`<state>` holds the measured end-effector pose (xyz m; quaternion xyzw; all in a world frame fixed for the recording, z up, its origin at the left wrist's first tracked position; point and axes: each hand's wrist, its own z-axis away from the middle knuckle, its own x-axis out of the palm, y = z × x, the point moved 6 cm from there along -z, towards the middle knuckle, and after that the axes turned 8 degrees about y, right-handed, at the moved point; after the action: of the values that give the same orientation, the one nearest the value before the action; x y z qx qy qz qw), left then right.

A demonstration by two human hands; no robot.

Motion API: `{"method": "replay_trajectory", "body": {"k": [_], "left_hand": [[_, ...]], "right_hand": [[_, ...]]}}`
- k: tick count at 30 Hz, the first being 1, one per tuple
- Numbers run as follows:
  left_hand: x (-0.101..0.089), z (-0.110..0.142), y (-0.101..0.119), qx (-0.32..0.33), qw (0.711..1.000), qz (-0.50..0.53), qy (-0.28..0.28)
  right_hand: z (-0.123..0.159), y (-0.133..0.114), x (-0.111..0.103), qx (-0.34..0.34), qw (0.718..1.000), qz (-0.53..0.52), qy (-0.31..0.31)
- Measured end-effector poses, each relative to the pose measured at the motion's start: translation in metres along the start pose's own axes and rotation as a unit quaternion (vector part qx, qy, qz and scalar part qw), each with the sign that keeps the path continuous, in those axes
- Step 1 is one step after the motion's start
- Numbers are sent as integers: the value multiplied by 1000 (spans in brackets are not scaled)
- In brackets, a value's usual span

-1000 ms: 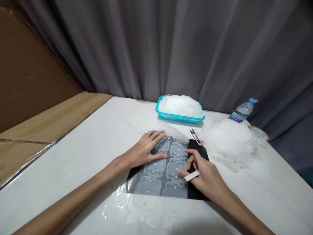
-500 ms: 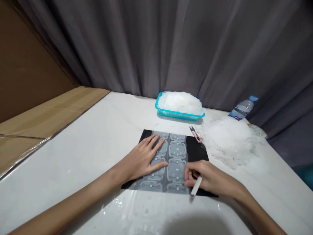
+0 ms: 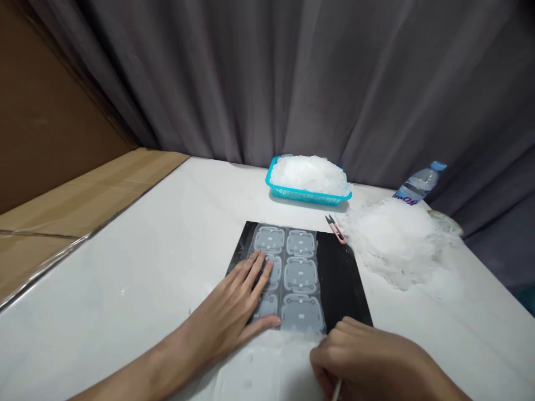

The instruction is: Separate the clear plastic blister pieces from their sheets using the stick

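Observation:
A translucent plastic sheet with rows of moulded rounded panels lies on a black mat; its near end reaches past the mat onto the white table. My left hand rests flat on the sheet's left column, fingers spread. At the sheet's lower right edge is my right hand, closed round a thin white stick-like tool. Only a short piece of that tool shows below the fingers. Whether these fingers also pinch the sheet's edge is hidden.
Pink thread snips lie by the mat's top right corner. Behind stands a blue basket heaped with clear plastic pieces. To the right are a plastic pile and a leaning water bottle. Cardboard borders the table's left side.
The plastic sheet has slid toward me over the mat's near edge. Both hands have moved nearer, the left still flat on the sheet and the right still holding the white tool.

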<state>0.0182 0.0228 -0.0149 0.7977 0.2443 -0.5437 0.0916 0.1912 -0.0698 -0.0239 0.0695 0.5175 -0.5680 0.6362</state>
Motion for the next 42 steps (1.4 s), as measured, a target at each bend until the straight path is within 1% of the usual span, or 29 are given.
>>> {"method": "replay_trajectory", "body": {"k": [2,3,4,5,7,8,10,12,13,15,17,19,22,25,30,35,42], "left_hand": [[-3,-4,-3,8,1000,19,-8],[-4,-10,-6,11,999,36,-17],[-4,-17,-10,11,998,59,-31],[-2,-27,-16,4,995,85,-47],[4,-49,-27,-25,986,149,-69],[8,-60,-31,-41,981,178,-66],[17,-78,-37,-65,968,237,-44],[29,-87,-37,-69,958,277,-35],[34,-89,-35,-66,955,287,-33],[43,-88,-31,-58,954,294,-31],[46,-86,-29,-56,953,296,-25],[47,-84,-30,-57,951,304,-22],[46,-84,-32,-63,948,312,-19],[47,-85,-31,-64,948,312,-19],[48,-85,-30,-58,949,309,-17],[51,-84,-32,-61,946,317,-6],[53,-84,-32,-61,945,322,2]], "right_hand": [[1,-4,-2,-35,999,-26,-4],[2,-6,-5,-54,997,-52,6],[2,-6,-10,-64,994,-82,31],[1,-4,-19,-66,989,-110,75],[2,6,-39,-43,968,-145,199],[3,12,-49,-31,951,-157,264],[7,28,-65,-27,908,-180,378],[9,46,-74,-36,865,-214,452],[9,55,-76,-36,848,-238,472],[3,73,-75,-29,825,-300,478],[-5,84,-73,-16,813,-345,469],[-11,87,-75,-8,818,-330,471],[-19,85,-79,1,835,-284,472],[-24,85,-81,-5,839,-283,464],[-24,86,-82,-20,854,-255,454],[-23,80,-82,-53,868,-233,436],[-22,77,-82,-69,870,-191,449]]}}
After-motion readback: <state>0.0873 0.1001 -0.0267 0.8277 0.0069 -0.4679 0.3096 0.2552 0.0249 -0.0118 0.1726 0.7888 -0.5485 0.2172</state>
